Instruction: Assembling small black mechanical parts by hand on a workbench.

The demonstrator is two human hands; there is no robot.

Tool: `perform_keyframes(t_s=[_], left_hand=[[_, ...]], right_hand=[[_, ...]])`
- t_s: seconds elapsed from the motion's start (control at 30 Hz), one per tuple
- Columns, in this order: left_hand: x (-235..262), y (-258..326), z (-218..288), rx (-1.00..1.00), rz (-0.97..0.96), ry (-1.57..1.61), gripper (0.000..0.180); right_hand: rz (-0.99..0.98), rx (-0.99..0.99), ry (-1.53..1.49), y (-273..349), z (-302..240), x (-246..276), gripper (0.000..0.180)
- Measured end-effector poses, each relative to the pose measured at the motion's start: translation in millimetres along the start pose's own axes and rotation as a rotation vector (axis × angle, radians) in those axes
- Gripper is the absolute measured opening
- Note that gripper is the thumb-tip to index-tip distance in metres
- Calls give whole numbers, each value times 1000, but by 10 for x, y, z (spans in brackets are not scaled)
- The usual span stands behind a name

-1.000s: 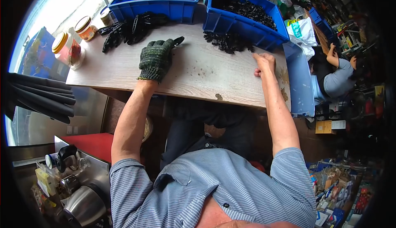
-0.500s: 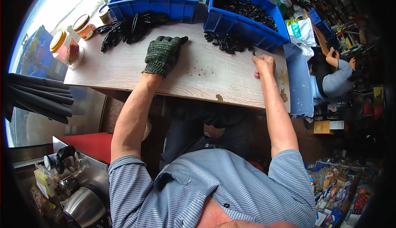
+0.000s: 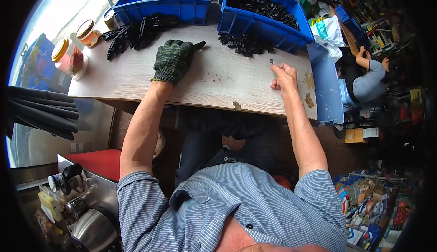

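My left hand (image 3: 171, 61), in a dark green knitted glove, is closed over the table's middle. Out of its right side sticks the tip of a black plastic part (image 3: 199, 45); the rest is hidden in the glove. My bare right hand (image 3: 286, 76) pinches a small black plastic clip (image 3: 271, 61) between thumb and fingertip, above the table's right side. Just beyond it lies a heap of small black clips (image 3: 246, 44), against the front of a blue bin (image 3: 264, 31). Long black plastic parts (image 3: 141, 31) are piled farther left.
A second blue bin (image 3: 164, 12) stands at the far left with black parts in it. Lidded jars (image 3: 68, 58) line the left edge of the wooden table (image 3: 205, 88). A light-blue bin (image 3: 328, 88) adjoins its right edge. Another person (image 3: 371, 79) sits beyond, at right.
My right hand has drawn slightly away from the clip heap, and the clip in its fingers now shows more plainly. The whole view has shifted a little; my left hand keeps its grip.
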State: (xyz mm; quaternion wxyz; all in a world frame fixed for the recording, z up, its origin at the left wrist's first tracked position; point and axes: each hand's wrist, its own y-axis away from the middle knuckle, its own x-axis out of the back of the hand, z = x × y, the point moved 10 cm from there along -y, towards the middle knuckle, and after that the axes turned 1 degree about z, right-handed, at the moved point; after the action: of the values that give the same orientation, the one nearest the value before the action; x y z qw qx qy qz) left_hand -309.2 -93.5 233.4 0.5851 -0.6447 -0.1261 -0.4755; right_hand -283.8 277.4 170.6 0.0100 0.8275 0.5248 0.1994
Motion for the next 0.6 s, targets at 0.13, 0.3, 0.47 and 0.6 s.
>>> perform_keyframes(t_s=[0.13, 0.3, 0.47, 0.6], left_hand=[[-173, -81, -210, 140, -154, -46, 15], [-66, -79, -54, 157, -76, 31, 23], [-107, -37, -52, 107, -38, -56, 27], [-141, -59, -185, 178, -56, -95, 24]], right_hand=[[-78, 19, -57, 147, 9, -91, 18], [-95, 53, -103, 195, 39, -81, 18], [-103, 61, -103, 207, 40, -90, 18], [-118, 67, -123, 238, 44, -115, 18]])
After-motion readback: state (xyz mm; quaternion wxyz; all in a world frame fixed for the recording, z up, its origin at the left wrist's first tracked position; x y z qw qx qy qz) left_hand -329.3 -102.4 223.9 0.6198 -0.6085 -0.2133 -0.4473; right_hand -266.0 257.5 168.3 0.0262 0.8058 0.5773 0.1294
